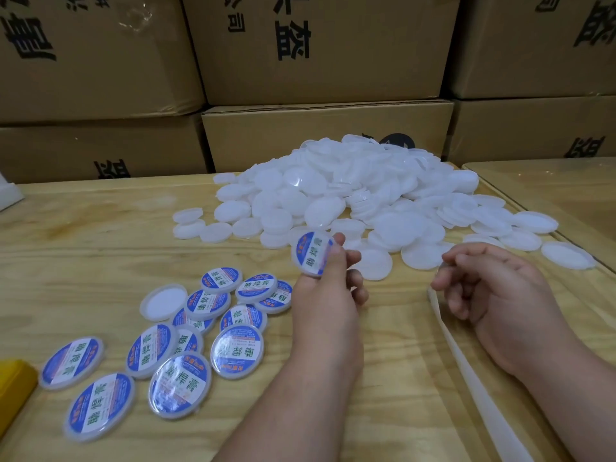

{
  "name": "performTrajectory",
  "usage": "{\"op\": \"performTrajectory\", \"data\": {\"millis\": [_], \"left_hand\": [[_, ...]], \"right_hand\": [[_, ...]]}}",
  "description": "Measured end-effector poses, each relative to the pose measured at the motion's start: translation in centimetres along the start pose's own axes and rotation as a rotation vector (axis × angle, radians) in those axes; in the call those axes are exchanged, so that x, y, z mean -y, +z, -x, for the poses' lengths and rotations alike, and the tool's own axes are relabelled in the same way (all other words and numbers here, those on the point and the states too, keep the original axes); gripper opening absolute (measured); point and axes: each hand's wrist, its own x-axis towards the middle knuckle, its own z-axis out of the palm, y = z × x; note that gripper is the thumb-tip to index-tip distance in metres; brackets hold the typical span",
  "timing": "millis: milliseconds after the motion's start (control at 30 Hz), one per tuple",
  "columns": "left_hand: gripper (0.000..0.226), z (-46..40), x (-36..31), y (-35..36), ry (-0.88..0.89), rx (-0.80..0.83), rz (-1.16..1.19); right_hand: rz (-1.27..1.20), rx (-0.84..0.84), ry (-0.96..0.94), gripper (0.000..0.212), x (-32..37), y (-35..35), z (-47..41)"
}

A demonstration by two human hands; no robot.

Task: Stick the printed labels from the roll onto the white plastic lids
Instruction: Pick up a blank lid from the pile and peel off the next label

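A: How many finished ones lie on the pale wooden table (100, 235)?

B: The cluster of round white plastic lids with blue-and-white printed labels (180, 385) sits at about eight o'clock from the left hand (325, 295). I count eleven label-up, some overlapping, so one or two may be hidden. One more unlabelled white lid (163, 301) lies hollow side up at the cluster's upper edge.

A: And the left hand itself?

B: It grips a twelfth labelled lid (311, 253), thumb pressed across the label's face, fingers curled behind, lid tilted toward the camera.

A: The right hand?

B: The right hand (493, 295) has its fingers curled, and the fingertips pinch the end of one long whitish backing strip (466, 361), which runs toward five o'clock off the frame's bottom edge. No roll is in view.

A: The blanks?

B: One large heap of plain white plastic lids (350, 191) at twelve o'clock from the hands, far too many to count. Behind it, six brown cardboard cartons (316, 51) with black printing are stacked. One yellow object (15, 385) pokes in at nine o'clock.
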Motion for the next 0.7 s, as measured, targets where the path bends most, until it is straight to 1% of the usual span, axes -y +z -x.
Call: {"op": "performTrajectory", "data": {"millis": [167, 333, 500, 600, 700], "left_hand": [[0.030, -0.12, -0.44, -0.02, -0.013, -0.054, 0.096], [0.030, -0.07, -0.70, -0.18, 0.019, -0.154, 0.220], [0.034, -0.19, -0.78, -0.23, -0.009, -0.171, 0.297], [0.025, -0.08, -0.75, -0.05, 0.016, -0.150, 0.227], [0.007, 0.50, -0.39, 0.31, 0.147, -0.105, -0.011]], "right_hand": [[-0.003, -0.006, 0.001, 0.022, 0.05, 0.04, 0.03], [0.001, -0.008, 0.002, 0.021, 0.13, 0.09, 0.08], [0.013, -0.018, -0.001, 0.021, 0.13, 0.17, 0.06], [0.018, -0.025, -0.018, 0.022, 0.18, 0.18, 0.13], [0.098, -0.052, -0.052, 0.021, 0.34, 0.37, 0.42]]}}
